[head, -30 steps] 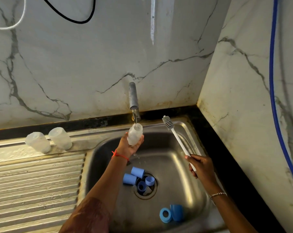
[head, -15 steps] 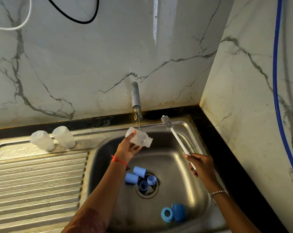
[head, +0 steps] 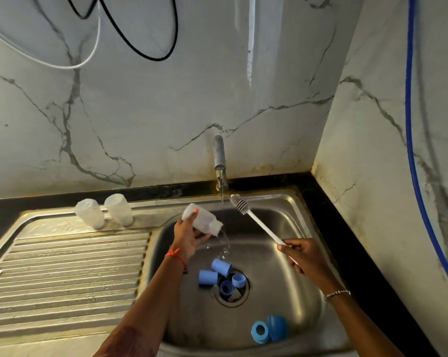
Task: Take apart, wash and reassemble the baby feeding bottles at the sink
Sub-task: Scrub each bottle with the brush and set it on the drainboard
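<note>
Two hands work over a steel sink (head: 282,279) under a running tap (head: 219,155). The left hand (head: 185,237) grips a clear bottle (head: 202,220) around its body, above the basin and just left of the water stream. The bottle's long axis slopes down to the right, so its open mouth points toward the right hand, and water spills from it. The right hand (head: 302,256) pinches the white handle of a bottle brush (head: 259,222). The brush runs up and to the left, and its bristled head sits just right of the stream, near the mouth but a little above it. If scrubbing comes next, the brush likely needs to dip and line up with that slope.

Two more clear bottles (head: 89,213) stand upside down on the ledge to the left. Blue caps and rings (head: 219,275) lie around the drain. No brand, label or writing can be read.
</note>
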